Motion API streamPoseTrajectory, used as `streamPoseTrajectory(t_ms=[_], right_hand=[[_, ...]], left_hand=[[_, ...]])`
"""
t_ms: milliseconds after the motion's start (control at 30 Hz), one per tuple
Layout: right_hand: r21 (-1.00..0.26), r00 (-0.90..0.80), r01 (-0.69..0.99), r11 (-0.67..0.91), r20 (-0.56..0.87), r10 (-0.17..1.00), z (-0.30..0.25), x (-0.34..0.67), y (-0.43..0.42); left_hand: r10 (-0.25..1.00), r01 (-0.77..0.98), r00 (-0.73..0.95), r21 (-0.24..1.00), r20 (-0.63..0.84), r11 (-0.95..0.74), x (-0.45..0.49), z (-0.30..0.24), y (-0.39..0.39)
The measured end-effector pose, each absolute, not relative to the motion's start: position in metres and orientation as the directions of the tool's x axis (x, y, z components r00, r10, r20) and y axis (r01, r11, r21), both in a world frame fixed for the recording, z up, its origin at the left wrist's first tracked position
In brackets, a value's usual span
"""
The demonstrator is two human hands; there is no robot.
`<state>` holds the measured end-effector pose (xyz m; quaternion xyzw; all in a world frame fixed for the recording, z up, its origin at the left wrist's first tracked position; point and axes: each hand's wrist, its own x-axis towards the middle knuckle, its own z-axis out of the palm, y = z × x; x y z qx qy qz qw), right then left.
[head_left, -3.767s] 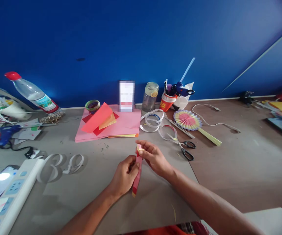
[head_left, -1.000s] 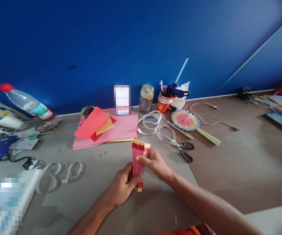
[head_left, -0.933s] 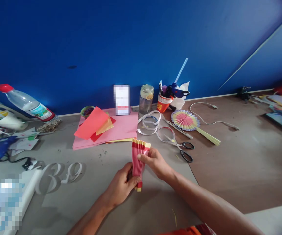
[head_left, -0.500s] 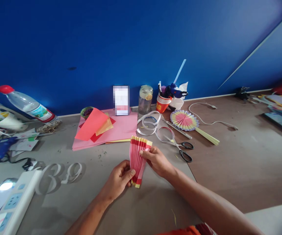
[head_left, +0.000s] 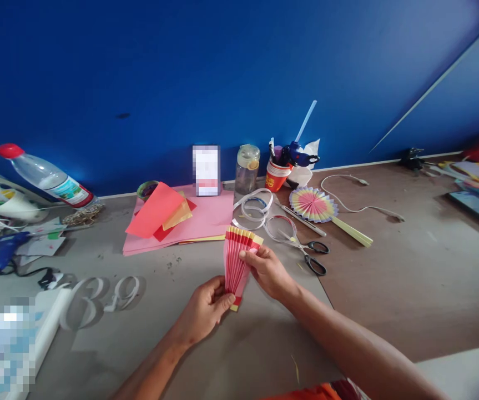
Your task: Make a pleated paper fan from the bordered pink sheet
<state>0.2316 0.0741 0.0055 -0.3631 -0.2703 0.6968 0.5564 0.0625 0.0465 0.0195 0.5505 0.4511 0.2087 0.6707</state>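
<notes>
Between my hands is a pleated paper strip (head_left: 237,258), pink with red bands and yellow edges, its folds fanned out at the top. My left hand (head_left: 208,308) pinches the lower end, thumb in front. My right hand (head_left: 270,269) grips the right side higher up, its thumb on the folds. The fingers behind the paper are partly hidden. Beyond my right hand lie scissors (head_left: 314,258) with black handles. A finished-looking paper fan (head_left: 312,204) in pink, yellow and lilac rests further back, its pale yellow handle pointing right.
Pink sheets (head_left: 218,216) with red paper (head_left: 156,210) lie at the back. Tape rings (head_left: 281,229), a clear jar (head_left: 247,169) and a red cup (head_left: 278,176) of tools stand near the wall. To the left are a bottle (head_left: 56,186), a blue glue gun (head_left: 4,250) and curled white strips (head_left: 125,294).
Both hands have shifted slightly to the right with the pleated paper. Its lower end has risen a little, and its top is spread somewhat wider.
</notes>
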Motion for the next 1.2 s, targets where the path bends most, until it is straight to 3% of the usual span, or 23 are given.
streamPoseTrajectory(t_ms=[100, 267, 467, 700, 933, 1100, 1200], right_hand=[[-0.789, -0.158, -0.577, -0.211, -0.146, 0.977, 0.009, 0.233, 0.072], [-0.805, -0.489, -0.491, -0.333, -0.062, 0.87, 0.021, 0.242, 0.069], [-0.772, -0.536, -0.476, -0.421, -0.124, 0.835, 0.018, 0.246, 0.07], [-0.788, -0.393, -0.495, -0.365, -0.171, 0.903, 0.017, 0.244, 0.07], [-0.866, -0.033, -0.493, -0.086, -0.08, 0.996, 0.016, 0.24, 0.073], [-0.918, 0.003, -0.379, -0.116, -0.127, 0.992, 0.018, 0.24, 0.072], [-0.933, -0.103, -0.322, -0.159, -0.132, 0.986, 0.021, 0.236, 0.066]], left_hand=[[0.781, 0.216, 0.524, 0.94, -0.339, 0.264, 0.062, 0.022, 0.046], [0.671, 0.076, 0.681, 0.939, -0.294, 0.334, 0.056, 0.025, 0.049], [0.545, 0.013, 0.773, 0.866, -0.326, 0.5, 0.052, 0.027, 0.046], [0.528, -0.025, 0.79, 0.845, -0.311, 0.535, 0.053, 0.021, 0.043], [0.672, -0.019, 0.685, 0.915, -0.282, 0.404, 0.061, 0.017, 0.043], [0.683, 0.066, 0.683, 0.953, -0.259, 0.296, 0.06, 0.025, 0.044], [0.772, 0.062, 0.609, 0.981, -0.184, 0.185, 0.057, 0.032, 0.05]])
